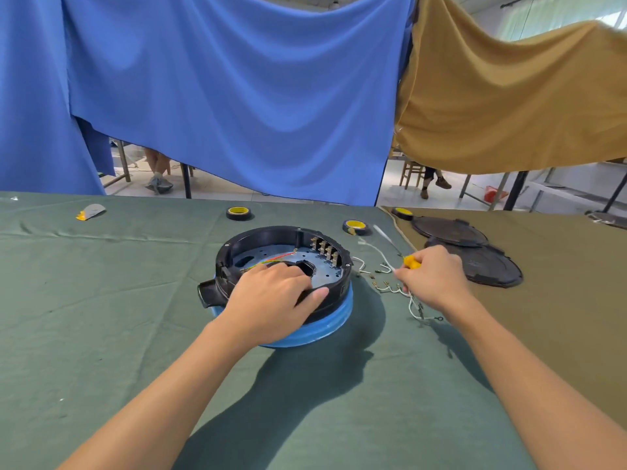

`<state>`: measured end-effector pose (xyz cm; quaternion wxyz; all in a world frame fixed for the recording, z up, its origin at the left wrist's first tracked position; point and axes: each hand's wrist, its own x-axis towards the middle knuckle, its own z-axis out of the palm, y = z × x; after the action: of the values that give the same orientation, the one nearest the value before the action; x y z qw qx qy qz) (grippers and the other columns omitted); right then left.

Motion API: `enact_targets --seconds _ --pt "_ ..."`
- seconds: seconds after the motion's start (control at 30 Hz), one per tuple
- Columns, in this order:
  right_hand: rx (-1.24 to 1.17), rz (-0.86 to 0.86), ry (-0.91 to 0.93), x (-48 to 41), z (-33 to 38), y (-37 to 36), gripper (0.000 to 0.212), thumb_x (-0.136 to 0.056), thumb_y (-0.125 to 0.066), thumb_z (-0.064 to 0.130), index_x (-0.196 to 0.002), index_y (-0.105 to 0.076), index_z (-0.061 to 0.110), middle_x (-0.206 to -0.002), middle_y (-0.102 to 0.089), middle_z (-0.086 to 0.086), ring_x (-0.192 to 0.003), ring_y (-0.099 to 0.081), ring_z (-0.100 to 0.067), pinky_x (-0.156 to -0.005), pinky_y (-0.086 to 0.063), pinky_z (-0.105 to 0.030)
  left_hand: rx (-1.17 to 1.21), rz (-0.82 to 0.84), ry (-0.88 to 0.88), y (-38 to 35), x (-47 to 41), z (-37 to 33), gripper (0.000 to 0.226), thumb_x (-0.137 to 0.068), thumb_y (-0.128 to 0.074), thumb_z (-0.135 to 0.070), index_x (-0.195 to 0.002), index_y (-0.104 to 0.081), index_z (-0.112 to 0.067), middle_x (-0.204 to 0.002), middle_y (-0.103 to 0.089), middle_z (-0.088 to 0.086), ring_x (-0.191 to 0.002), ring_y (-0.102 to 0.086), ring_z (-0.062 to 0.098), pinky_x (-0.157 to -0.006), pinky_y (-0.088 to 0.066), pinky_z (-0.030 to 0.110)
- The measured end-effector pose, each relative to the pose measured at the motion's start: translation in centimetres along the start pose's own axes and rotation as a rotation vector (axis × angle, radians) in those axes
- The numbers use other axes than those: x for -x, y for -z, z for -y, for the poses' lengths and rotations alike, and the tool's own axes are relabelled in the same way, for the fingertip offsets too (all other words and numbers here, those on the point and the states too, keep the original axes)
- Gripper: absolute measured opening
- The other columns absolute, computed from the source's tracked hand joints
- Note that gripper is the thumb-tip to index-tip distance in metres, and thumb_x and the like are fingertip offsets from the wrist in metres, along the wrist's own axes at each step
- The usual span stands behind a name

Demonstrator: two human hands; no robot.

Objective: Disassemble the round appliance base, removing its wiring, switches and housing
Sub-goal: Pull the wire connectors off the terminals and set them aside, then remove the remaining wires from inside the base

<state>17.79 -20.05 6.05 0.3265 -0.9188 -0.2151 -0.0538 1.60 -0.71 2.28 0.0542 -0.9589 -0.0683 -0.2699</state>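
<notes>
The round appliance base [271, 237], black housing on a blue lower body, lies upside down and open on the green cloth. Inside it show a grey metal plate, a row of switch terminals [324, 249] and a red-green-yellow wire [278, 257]. My left hand [271, 296] grips the near rim of the housing, fingers inside and thumb on the outer edge. My right hand [432, 279] holds a yellow-handled screwdriver [412, 262] just right of the base. Several loose white wires [390, 288] lie between the base and that hand.
Two black round cover plates [475, 252] lie on the brown cloth at right. Three rolls of black-and-yellow tape [239, 213] sit behind the base. A grey and yellow scrap [90, 212] lies far left. Blue and tan curtains hang behind the table.
</notes>
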Motion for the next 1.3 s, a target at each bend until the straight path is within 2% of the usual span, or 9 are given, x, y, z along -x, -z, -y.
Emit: enact_targets --seconds 0.1,0.2,0.3,0.57,0.8,0.93,1.1,1.2,1.3 --pt "0.086 -0.005 -0.034 0.7 -0.3 -1.0 0.02 -0.08 -0.06 0.013 -0.065 -0.06 -0.001 -0.072 -0.064 -0.017 -0.086 -0.052 -0.033 -0.064 -0.047 -0.036 -0.095 0.011 -0.004 0.2 0.6 0.0 0.062 -0.096 -0.02 -0.061 -0.067 -0.056 -0.019 -0.064 -0.053 -0.007 -0.068 -0.056 0.017 -0.053 -0.022 0.03" --pt "0.176 0.017 -0.052 1.4 -0.4 -2.0 0.028 -0.079 -0.06 0.015 -0.057 -0.043 0.012 -0.068 -0.053 -0.013 -0.069 -0.05 -0.032 -0.046 -0.029 -0.03 -0.075 0.006 -0.005 0.0 0.7 0.7 0.059 -0.096 -0.022 -0.063 -0.067 -0.051 -0.02 -0.062 -0.05 -0.006 -0.065 -0.052 0.017 -0.048 -0.021 0.03" --pt "0.227 -0.019 -0.065 1.8 -0.8 -2.9 0.027 -0.077 -0.059 0.017 -0.058 -0.04 0.014 -0.07 -0.05 -0.011 -0.065 -0.047 -0.03 -0.044 -0.021 -0.028 -0.061 -0.014 -0.013 0.1 0.8 1.2 0.059 -0.094 -0.019 -0.065 -0.064 -0.044 -0.021 -0.059 -0.045 -0.006 -0.059 -0.043 0.015 -0.045 -0.018 0.026" --pt "0.336 0.034 -0.088 1.8 -1.6 -3.4 0.02 -0.078 -0.058 0.02 -0.067 -0.042 0.016 -0.078 -0.045 -0.008 -0.078 -0.051 -0.033 -0.06 -0.038 -0.03 -0.038 -0.039 0.012 -0.6 1.0 3.1 0.072 -0.086 -0.005 -0.072 -0.071 -0.055 -0.022 -0.065 -0.054 -0.006 -0.065 -0.051 0.012 -0.046 -0.022 0.026" --pt "0.391 0.001 0.03 2.5 -2.0 -4.9 0.012 -0.084 -0.057 0.026 -0.082 -0.049 0.017 -0.084 -0.047 -0.008 -0.078 -0.046 -0.032 -0.064 -0.036 -0.032 -0.038 -0.042 0.013 -0.8 1.1 4.0 0.078 -0.084 -0.001 -0.073 -0.079 -0.061 -0.024 -0.071 -0.059 -0.006 -0.069 -0.055 0.012 -0.048 -0.024 0.025" --pt "0.429 -0.037 0.1 2.1 -2.1 -4.9 0.013 -0.088 -0.055 0.03 -0.084 -0.053 0.018 -0.091 -0.059 -0.009 -0.082 -0.054 -0.031 -0.065 -0.039 -0.033 -0.037 -0.053 0.022 -0.8 1.2 4.1 0.08 -0.084 0.0 -0.074 -0.082 -0.064 -0.025 -0.073 -0.061 -0.007 -0.071 -0.055 0.011 -0.049 -0.027 0.025" --pt "0.311 -0.046 0.043 1.7 -1.5 -4.2 0.023 -0.091 -0.053 0.036 -0.08 -0.056 0.017 -0.077 -0.054 -0.004 -0.077 -0.055 -0.029 -0.061 -0.04 -0.031 -0.059 -0.057 0.036 -0.6 1.3 3.9 0.078 -0.086 -0.003 -0.073 -0.079 -0.064 -0.025 -0.068 -0.058 -0.006 -0.067 -0.054 0.011 -0.048 -0.027 0.026" --pt "0.13 -0.099 0.065 2.0 0.2 -3.6 0.041 -0.091 -0.056 0.036 -0.058 -0.042 0.016 -0.057 -0.047 -0.003 -0.059 -0.046 -0.019 -0.047 -0.029 -0.028 -0.061 -0.059 0.062 -0.5 1.5 3.6 0.075 -0.087 -0.006 -0.071 -0.074 -0.061 -0.023 -0.064 -0.055 -0.005 -0.067 -0.053 0.013 -0.049 -0.026 0.026" --pt "-0.017 0.006 0.093 2.9 3.1 -4.0 0.048 -0.088 -0.059 0.039 -0.055 -0.035 0.015 -0.053 -0.041 -0.003 -0.064 -0.043 -0.024 -0.05 -0.029 -0.032 -0.058 -0.043 0.086 -0.1 1.6 2.9 0.071 -0.091 -0.011 -0.068 -0.074 -0.062 -0.022 -0.066 -0.056 -0.006 -0.072 -0.055 0.013 -0.053 -0.03 0.029"
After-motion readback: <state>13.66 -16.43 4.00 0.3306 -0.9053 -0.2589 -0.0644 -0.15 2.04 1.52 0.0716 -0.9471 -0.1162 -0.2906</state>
